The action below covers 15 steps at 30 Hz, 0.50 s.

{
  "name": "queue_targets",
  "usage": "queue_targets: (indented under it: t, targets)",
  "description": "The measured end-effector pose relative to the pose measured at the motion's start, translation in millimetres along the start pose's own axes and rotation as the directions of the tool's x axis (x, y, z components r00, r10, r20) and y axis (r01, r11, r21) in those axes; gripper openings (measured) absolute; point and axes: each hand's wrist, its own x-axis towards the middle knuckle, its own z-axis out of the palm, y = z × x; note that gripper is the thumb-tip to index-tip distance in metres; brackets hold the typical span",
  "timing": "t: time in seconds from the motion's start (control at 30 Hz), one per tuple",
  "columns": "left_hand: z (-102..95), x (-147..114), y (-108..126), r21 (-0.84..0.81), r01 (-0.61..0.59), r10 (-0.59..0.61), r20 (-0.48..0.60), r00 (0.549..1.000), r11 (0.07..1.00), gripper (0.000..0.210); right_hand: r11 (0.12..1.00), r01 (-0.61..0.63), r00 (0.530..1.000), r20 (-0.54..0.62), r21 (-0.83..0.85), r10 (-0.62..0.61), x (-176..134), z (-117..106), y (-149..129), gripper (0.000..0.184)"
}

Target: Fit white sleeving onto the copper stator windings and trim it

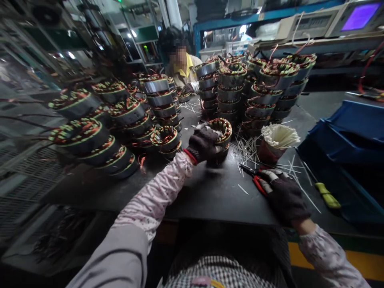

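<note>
My left hand (204, 142), in a dark glove with pale fingertips, grips the near-left rim of a wound motor stator (226, 134). Copper windings and pale insulating ends ring the stator's opening; my fingers reach over its edge, and part of its side is hidden. To the right, my gloved right hand (286, 196) is closed around red-handled cutters (258, 185) low over the table, their dark jaws pointing left. Thin white sticks (247, 150) lie scattered between the stator and a round container (270, 153) packed with more of them.
Stacked stators (120, 116) stand on the left, with more stacks (232, 88) behind. Blue bins (336, 140) and a yellow-green-handled tool (327, 196) are at right. Across the dark table (192, 198) sits a co-worker (183, 68). Instruments (309, 26) occupy a shelf.
</note>
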Motion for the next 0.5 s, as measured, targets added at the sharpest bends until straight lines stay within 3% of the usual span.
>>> queue_targets:
  t: [0.1,0.33,0.43,0.5]
  targets:
    - [13.5,14,-11,0.003,0.017,-0.018,0.112,0.994,1.000,0.035,1.000,0.000,1.000,0.023,-0.003,0.000,0,-3,-3,0.046]
    - [22.0,15,-12,0.009,0.002,-0.003,0.121,0.993,1.000,0.041,1.000,-0.017,1.000,0.019,0.012,0.017,1,1,0,0.043]
    - [27.9,15,-6,0.003,0.029,-0.029,0.055,0.998,1.000,0.047,0.999,-0.036,0.999,0.034,0.030,0.035,0,4,5,0.045]
    - [29.3,6,-7,-0.003,0.111,-0.111,-0.050,0.993,0.994,0.064,0.997,-0.051,0.998,0.040,0.051,0.049,0,5,8,0.048]
